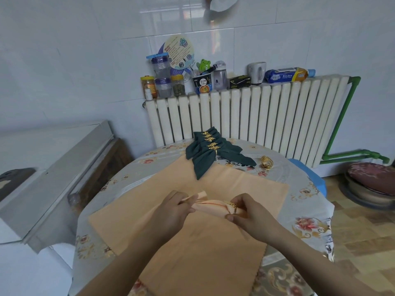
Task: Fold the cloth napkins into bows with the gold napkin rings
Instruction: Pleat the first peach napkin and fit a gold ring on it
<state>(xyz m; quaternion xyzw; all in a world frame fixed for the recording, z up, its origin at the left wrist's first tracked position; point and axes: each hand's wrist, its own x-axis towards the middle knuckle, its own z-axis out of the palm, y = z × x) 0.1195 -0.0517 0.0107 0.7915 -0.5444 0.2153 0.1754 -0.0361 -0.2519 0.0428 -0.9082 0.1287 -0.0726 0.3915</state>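
Peach napkin (pixel 210 207), pleated into a narrow band, held above the flat peach cloths (pixel 192 236) on the table (pixel 303 180). Left hand (pixel 173 210) grips one gathered end; right hand (pixel 248 212) pinches a gold ring (pixel 233 207) around the other end. Green finished bows (pixel 210 150) lie at the far edge, loose rings (pixel 266 161) beside them.

A folded peach napkin (pixel 210 207) lies bunched lengthwise above flat peach cloths (pixel 192 242), a gold ring (pixel 233 207) around its right end. Dark green napkin bows (pixel 210 153), each with a gold ring, are stacked at the table's far side, spare gold rings (pixel 266 162) just beside them.
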